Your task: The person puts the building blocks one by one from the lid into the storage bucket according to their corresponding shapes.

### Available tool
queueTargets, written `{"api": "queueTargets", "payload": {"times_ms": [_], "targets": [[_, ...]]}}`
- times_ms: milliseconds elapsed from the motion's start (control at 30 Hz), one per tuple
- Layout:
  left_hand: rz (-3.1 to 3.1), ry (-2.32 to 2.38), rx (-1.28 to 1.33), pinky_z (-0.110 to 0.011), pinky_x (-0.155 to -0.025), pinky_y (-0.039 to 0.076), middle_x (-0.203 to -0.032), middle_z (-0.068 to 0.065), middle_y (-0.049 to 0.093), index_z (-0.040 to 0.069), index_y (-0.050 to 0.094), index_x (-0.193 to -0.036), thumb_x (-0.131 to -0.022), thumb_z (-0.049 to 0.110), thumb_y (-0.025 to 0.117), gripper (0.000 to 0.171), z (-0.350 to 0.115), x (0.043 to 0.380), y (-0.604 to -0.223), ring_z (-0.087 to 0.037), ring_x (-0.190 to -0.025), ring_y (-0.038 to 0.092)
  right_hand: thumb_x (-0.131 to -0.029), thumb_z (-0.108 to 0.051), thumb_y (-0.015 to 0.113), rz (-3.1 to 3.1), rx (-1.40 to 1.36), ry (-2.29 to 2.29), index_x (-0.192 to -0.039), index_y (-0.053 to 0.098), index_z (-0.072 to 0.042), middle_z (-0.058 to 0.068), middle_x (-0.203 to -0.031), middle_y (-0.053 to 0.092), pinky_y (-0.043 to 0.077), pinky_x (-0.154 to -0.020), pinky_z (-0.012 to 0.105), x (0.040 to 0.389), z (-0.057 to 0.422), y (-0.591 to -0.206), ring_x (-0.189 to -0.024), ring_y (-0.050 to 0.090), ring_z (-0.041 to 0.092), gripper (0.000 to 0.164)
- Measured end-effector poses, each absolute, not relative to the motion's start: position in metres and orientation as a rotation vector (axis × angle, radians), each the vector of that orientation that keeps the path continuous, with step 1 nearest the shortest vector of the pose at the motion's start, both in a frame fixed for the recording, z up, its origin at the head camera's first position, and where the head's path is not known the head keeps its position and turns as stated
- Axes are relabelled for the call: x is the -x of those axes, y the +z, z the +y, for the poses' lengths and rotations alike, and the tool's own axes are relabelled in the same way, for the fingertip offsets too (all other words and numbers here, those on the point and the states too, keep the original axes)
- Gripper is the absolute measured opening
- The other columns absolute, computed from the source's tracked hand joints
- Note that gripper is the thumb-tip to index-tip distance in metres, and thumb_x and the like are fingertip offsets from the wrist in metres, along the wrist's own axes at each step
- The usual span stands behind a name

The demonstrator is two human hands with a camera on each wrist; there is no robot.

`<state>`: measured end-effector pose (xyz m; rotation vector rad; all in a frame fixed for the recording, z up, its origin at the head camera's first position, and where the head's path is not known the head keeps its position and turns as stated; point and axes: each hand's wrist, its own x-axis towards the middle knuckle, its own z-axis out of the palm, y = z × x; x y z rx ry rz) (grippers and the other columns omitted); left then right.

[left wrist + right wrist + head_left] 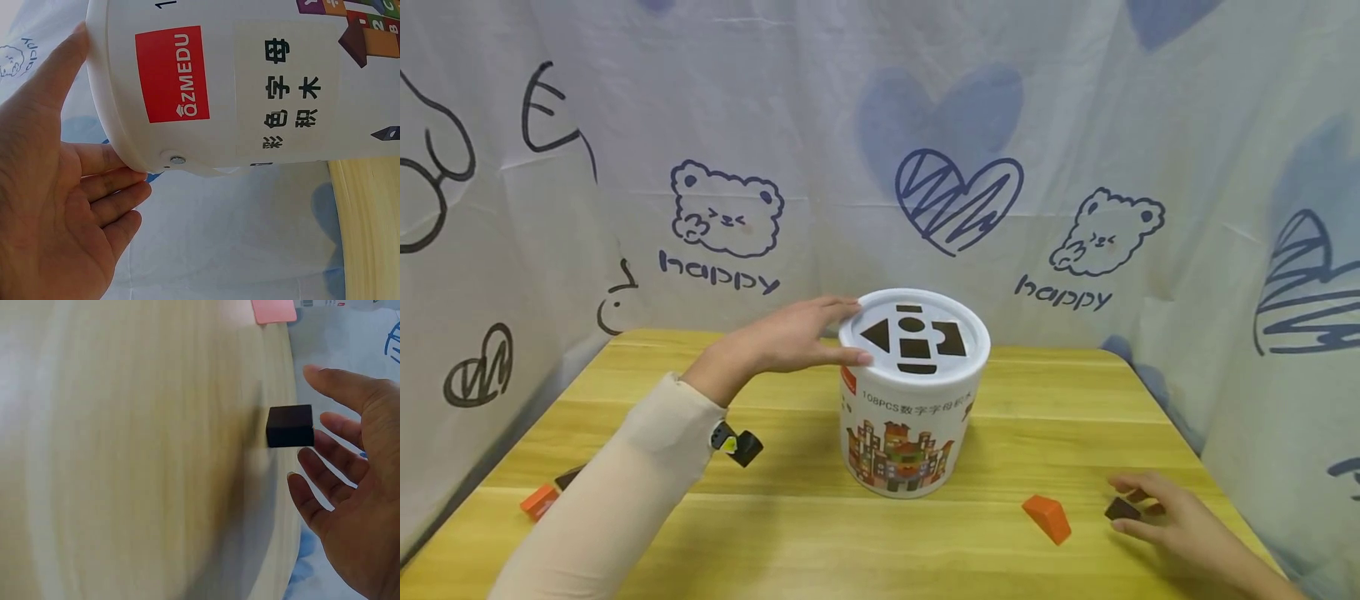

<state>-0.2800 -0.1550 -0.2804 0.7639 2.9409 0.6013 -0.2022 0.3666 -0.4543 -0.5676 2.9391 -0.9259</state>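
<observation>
A white cylindrical tub (906, 425) of building blocks stands upright on the table, its white lid (880, 367) cut with shaped holes. My left hand (793, 337) rests against the lid's left edge, thumb on the near side and fingers farther round. In the left wrist view, the thumb and fingertips touch the tub's rim, the fingers fairly straight. At the right, my right hand (1176, 517) is spread around a small dark block (290, 426). The right wrist view has the block between thumb and fingers, with gaps showing. An orange wedge-shaped block (1048, 518) lies left of that hand.
Another orange block (539, 502) and a dark block (568, 477) lie at the table's left, partly behind the left sleeve. The wooden table (760, 533) ends near a printed cloth (842, 167) that hangs behind and at both sides.
</observation>
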Motion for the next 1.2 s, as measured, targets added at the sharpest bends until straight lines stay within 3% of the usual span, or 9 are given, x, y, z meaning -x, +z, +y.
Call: {"api": "queueTargets", "payload": {"times_ms": [300,533,867,1200], "targets": [[2.937,0.636,-0.761,-0.058,-0.112,0.026,-0.158,-0.008,0.028,0.016,0.034,-0.153,-0.075,0.082,0.056,0.105,-0.158,0.278,-0.284,-0.033,-0.142,0.029,-0.087,-0.026,0.075,2.836,0.453,-0.985,-0.124,0.059,0.006,0.017,-0.113,0.065,0.056,-0.07,0.025,0.199,0.371,-0.461,-0.084,0.062,0.005,0.052],[2.94,0.649,-0.768,-0.059,-0.112,0.028,-0.158,-0.008,0.029,0.015,0.035,-0.153,-0.075,0.081,0.056,0.104,-0.158,0.277,-0.287,-0.033,-0.141,0.03,-0.089,-0.028,0.073,2.828,0.405,-0.947,-0.119,0.062,0.003,0.006,-0.103,0.067,0.055,-0.068,0.024,0.199,0.373,-0.465,-0.081,0.061,0.004,0.044],[2.941,0.643,-0.775,-0.058,-0.112,0.028,-0.158,-0.009,0.029,0.015,0.034,-0.153,-0.075,0.082,0.056,0.105,-0.156,0.279,-0.286,-0.033,-0.141,0.031,-0.092,-0.025,0.069,2.835,0.402,-0.926,-0.115,0.065,0.001,0.003,-0.101,0.068,0.056,-0.069,0.022,0.201,0.37,-0.462,-0.082,0.063,0.005,0.035],[2.954,0.629,-0.783,-0.059,-0.111,0.029,-0.157,-0.009,0.031,0.015,0.035,-0.153,-0.075,0.082,0.055,0.105,-0.154,0.28,-0.282,-0.033,-0.141,0.031,-0.094,-0.014,0.066,2.876,0.741,-1.007,-0.115,0.065,0.001,0.004,-0.1,0.069,0.058,-0.068,0.025,0.217,0.352,-0.437,-0.085,0.062,0.001,0.026]]}}
